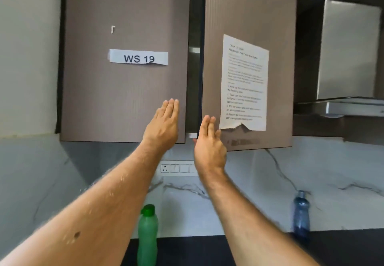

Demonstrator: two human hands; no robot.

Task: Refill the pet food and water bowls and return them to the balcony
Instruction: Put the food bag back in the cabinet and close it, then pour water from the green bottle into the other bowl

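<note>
Two brown wall cupboard doors fill the upper view. My left hand point(164, 122) lies flat with straight fingers against the lower right corner of the left door point(124, 91), which bears a "WS 19" label. My right hand point(208, 141) has straight fingers at the lower left edge of the right door point(245, 16), which stands slightly ajar. A dark gap point(195, 68) shows between the doors. No pet bowls or pet food are in view.
A printed task sheet point(244, 83) is taped to the right door. A green bottle point(147, 236) and a blue bottle point(301, 213) stand on the dark counter point(187, 251). A switch panel point(178, 168) sits on the marble backsplash. A steel chimney hood point(349, 58) hangs at right.
</note>
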